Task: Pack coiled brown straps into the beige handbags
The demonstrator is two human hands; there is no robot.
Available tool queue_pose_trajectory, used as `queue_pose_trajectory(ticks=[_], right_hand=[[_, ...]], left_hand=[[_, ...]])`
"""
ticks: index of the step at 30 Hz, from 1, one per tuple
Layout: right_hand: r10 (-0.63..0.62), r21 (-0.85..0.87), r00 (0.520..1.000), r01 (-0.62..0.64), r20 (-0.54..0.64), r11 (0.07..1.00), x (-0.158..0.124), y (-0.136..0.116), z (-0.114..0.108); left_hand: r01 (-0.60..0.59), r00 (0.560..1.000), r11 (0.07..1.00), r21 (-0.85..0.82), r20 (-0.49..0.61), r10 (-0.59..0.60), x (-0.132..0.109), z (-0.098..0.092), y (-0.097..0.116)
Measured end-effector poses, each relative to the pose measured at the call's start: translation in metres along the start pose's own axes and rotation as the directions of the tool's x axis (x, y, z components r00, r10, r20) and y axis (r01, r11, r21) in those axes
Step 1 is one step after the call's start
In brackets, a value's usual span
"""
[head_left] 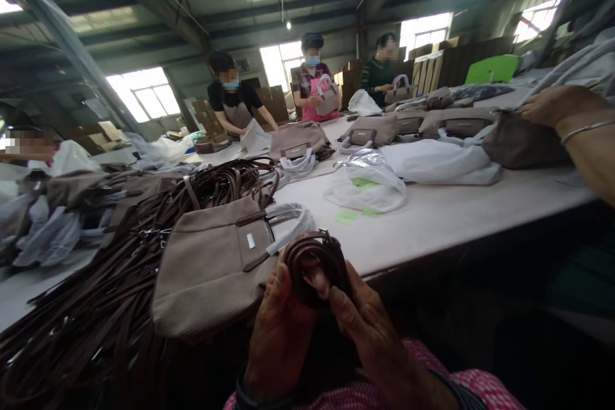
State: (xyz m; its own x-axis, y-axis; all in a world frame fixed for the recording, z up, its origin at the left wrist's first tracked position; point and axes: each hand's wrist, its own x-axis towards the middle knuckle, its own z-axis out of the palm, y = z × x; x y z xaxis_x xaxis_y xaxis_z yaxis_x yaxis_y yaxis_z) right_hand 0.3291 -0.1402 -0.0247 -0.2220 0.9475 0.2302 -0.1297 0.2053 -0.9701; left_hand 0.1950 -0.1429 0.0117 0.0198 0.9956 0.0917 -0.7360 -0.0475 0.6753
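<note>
A dark brown strap, wound into a coil with a metal buckle at its top, is held between my two hands in front of the table edge. My left hand wraps the coil's left side, thumb upright against it. From the right, my right hand grips the coil, its thumb near the coil's opening. Just behind lies a taupe handbag with a metal plate and wrapped handles. The undersides of both hands' fingers are mostly hidden.
A heap of brown straps spreads at the left. Taupe bags, a clear plastic bag and green slips lie on the white table. A co-worker's arm reaches in at right. Several people work across the table.
</note>
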Motion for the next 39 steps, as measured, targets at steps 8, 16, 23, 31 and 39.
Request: queue_pose_trajectory(ticks=[8, 16, 23, 31, 39], right_hand=[[0.022, 0.211, 0.999, -0.026, 0.023, 0.977, 0.004, 0.008, 0.008], [0.073, 0.223, 0.997, -0.071, -0.001, 0.972, 0.005, 0.001, 0.004], [0.061, 0.151, 0.998, -0.059, -0.010, 0.987, 0.027, 0.001, -0.017], [-0.025, -0.006, 0.996, 0.025, -0.090, 1.000, 0.052, 0.002, -0.031], [-0.455, -0.664, 0.779, 0.616, 0.432, 0.424, 0.076, -0.016, -0.076]], left_hand=[[0.058, 0.996, 0.998, -0.021, -0.064, -0.059, -0.006, -0.042, -0.015], [0.035, 0.998, 0.986, -0.163, -0.039, -0.042, 0.004, -0.035, -0.031], [-0.043, 0.999, 0.999, 0.002, 0.016, 0.043, 0.020, -0.010, -0.023], [-0.063, 0.998, 0.985, 0.159, 0.009, 0.062, 0.046, -0.017, -0.034], [-0.247, 0.960, 0.388, 0.888, 0.279, -0.029, 0.055, -0.017, 0.025]])
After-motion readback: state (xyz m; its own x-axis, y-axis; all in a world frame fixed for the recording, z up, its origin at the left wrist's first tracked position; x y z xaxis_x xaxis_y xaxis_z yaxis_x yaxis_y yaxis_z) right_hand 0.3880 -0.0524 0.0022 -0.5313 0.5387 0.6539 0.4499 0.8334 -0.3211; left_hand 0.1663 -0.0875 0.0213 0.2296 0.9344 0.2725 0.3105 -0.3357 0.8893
